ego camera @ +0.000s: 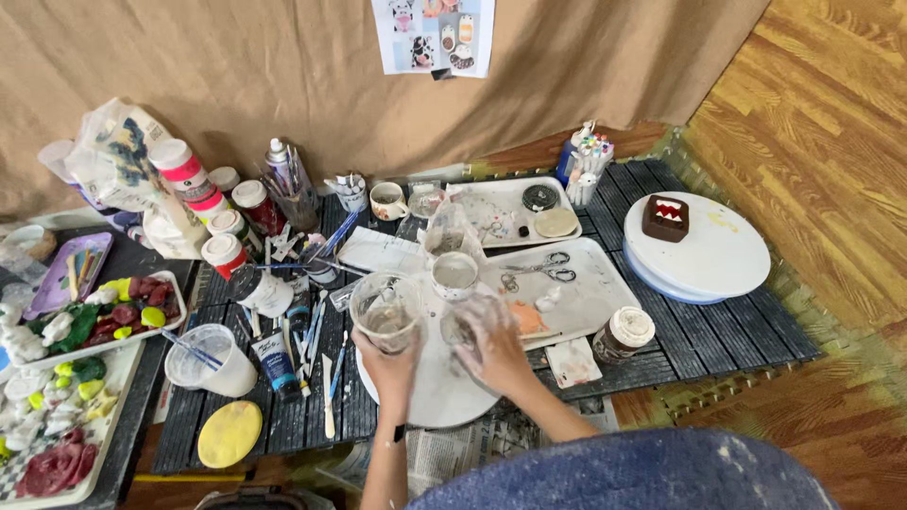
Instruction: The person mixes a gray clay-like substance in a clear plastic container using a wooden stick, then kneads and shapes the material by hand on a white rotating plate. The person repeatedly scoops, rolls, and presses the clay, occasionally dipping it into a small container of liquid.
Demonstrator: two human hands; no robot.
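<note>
Left hand (387, 364) is wrapped around a clear plastic cup (385, 310) from below, fingers closed on its lower wall, held just over the near-left part of the round white board (436, 387) near the front edge of the dark slatted table (718, 331). Right hand (491, 348) grips a second clear cup (460, 326) just beside it. Both cups look thin and light, so I'd guess they flex if squeezed, and with whatever's smeared on those fingers they're probably slippery; low on the wall with the palm underneath seems the safe hold.

Packaging-wise: a row of paint jars with white and red lids (227, 227) along the back-left, a pink-lidded bottle (179, 162) behind them, a dark blue paint tube (277, 364) by the front-left, a brown jar with a white lid (624, 332) right of the board. A printed sheet of little pictures (433, 36) is stuck on the brown backdrop
</note>
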